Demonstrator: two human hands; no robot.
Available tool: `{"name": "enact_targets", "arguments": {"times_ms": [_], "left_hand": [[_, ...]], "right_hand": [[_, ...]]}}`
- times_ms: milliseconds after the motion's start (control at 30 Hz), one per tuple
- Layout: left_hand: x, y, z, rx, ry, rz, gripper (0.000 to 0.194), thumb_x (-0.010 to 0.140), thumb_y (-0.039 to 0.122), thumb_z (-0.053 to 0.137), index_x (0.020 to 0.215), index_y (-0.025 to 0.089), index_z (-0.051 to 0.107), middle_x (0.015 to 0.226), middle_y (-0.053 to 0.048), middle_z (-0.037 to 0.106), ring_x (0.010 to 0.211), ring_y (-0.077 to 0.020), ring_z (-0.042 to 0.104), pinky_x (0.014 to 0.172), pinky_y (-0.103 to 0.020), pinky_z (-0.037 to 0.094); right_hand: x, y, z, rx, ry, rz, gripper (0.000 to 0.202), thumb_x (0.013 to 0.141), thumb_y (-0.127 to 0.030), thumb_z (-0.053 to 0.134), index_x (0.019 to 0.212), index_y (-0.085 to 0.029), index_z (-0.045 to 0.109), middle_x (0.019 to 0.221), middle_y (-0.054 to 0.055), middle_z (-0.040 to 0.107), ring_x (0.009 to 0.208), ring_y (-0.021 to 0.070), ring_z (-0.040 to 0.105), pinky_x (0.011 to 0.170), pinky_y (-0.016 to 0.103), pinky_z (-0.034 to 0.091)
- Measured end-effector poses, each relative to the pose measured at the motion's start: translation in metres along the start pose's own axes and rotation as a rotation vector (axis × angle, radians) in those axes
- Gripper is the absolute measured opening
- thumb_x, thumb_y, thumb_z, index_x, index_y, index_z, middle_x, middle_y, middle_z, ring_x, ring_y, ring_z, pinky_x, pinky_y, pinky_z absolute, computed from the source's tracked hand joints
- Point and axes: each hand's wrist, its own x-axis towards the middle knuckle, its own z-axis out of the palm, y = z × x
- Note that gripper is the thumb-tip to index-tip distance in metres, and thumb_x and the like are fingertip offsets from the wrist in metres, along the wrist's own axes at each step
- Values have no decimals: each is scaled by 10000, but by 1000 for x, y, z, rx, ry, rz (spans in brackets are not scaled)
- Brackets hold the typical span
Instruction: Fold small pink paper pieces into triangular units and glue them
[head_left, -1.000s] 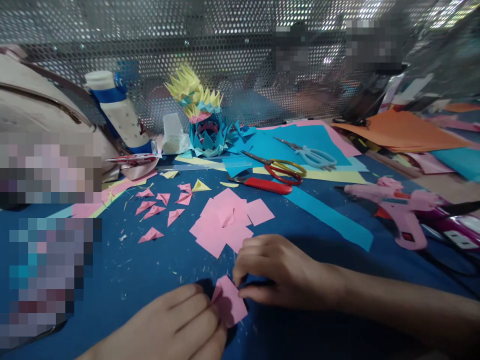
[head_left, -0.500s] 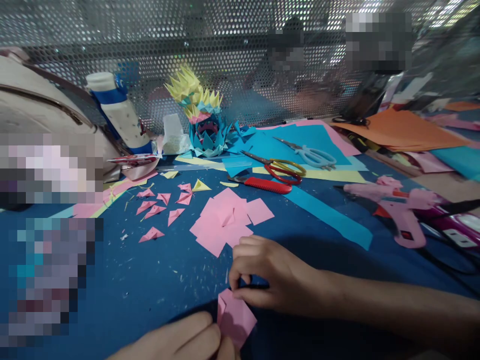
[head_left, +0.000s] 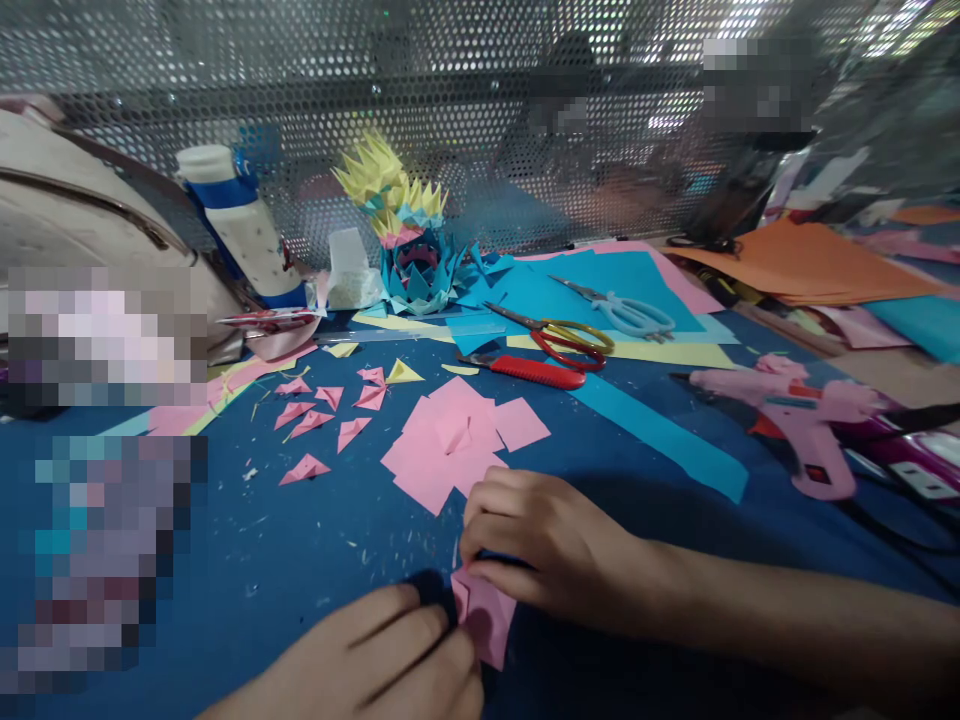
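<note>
A square of pink paper (head_left: 492, 622), partly folded at its left side, is at the near middle of the blue table. My right hand (head_left: 536, 545) pinches its top edge between thumb and curled fingers. At its left edge is my left hand (head_left: 382, 650), fingers bent in on the paper; its fingertips are partly hidden. Beyond my right hand lies a loose pile of pink paper squares (head_left: 439, 440). Several small folded pink triangles (head_left: 304, 470) are scattered to the left of that pile, with a yellow one (head_left: 403, 371) near them.
Scissors with red and yellow handles (head_left: 574, 340), light-blue scissors (head_left: 634, 315) and a red-handled cutter (head_left: 536, 373) lie behind the pile. A pink glue gun (head_left: 814, 420) rests at right. At the back stand a paper model (head_left: 416, 265) and a bottle (head_left: 247, 230).
The pink paper has shifted slightly up and turned in my hands. My left hand has come up and right along its left edge, while my right hand stays at the top edge.
</note>
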Motion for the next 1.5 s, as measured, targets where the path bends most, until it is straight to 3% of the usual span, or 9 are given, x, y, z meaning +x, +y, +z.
{"name": "enact_targets", "arguments": {"times_ms": [100, 367, 633, 867, 1100, 1267, 1367, 1500], "left_hand": [[-9, -4, 5, 52, -21, 22, 390, 1102, 105, 332, 1139, 174, 714, 1187, 3, 736, 1017, -179, 647, 917, -318, 486], [-18, -7, 13, 48, 2, -29, 439, 1099, 119, 288, 1126, 153, 726, 1157, -15, 747, 987, -194, 645, 955, -348, 437], [-17, -8, 14, 32, 21, -28, 435, 1087, 107, 295, 1129, 145, 726, 1129, -14, 764, 978, -198, 645, 1054, -358, 381], [-21, -9, 10, 52, -22, -28, 369, 1087, 128, 358, 1146, 148, 722, 1240, -48, 727, 1061, -204, 657, 1020, -347, 450], [-16, -6, 14, 69, -10, -85, 342, 1083, 140, 387, 1139, 169, 724, 1188, -49, 751, 985, -211, 689, 943, -342, 508], [-16, -3, 15, 76, -41, -84, 395, 1113, 177, 318, 1204, 149, 701, 1205, -40, 741, 1022, -202, 666, 994, -334, 463], [-19, -3, 13, 63, -67, -63, 426, 1113, 169, 280, 1236, 132, 686, 1235, -49, 726, 1069, -206, 645, 1041, -340, 418], [-20, -4, 16, 52, -49, -65, 420, 1108, 174, 292, 1212, 141, 698, 1182, -41, 738, 1066, -213, 636, 1108, -361, 337]], "right_hand": [[-3, 0, 2, -88, 19, -6, 174, 1030, -245, 535, 914, -174, 644, 849, 16, 666, 784, 157, 572, 712, 296, 397], [-8, 0, 3, -279, 62, -104, 249, 1057, -249, 469, 880, -192, 633, 846, 7, 649, 794, 158, 550, 724, 315, 389], [-6, -5, -14, -374, -11, -281, 329, 1076, -144, 363, 936, -159, 660, 891, 30, 662, 784, 163, 509, 655, 328, 382], [-4, -1, -25, -389, -40, -331, 265, 1086, -195, 404, 1018, -157, 658, 804, 12, 634, 746, 160, 484, 660, 330, 369], [-2, 7, -39, -272, -224, -320, 239, 1058, -207, 441, 960, -162, 654, 772, 11, 604, 719, 170, 471, 669, 341, 351], [-8, 15, -31, -144, -104, -184, 303, 1109, -330, 356, 1171, -175, 608, 941, 25, 685, 846, 165, 566, 807, 315, 394], [-8, 13, -26, 26, -137, -105, 302, 1057, -414, 504, 1248, -188, 564, 842, -21, 657, 772, 140, 576, 760, 282, 400], [-6, 11, -26, 139, -158, -100, 371, 908, -359, 723, 1214, -204, 579, 809, -43, 644, 756, 129, 579, 718, 257, 392]]}}
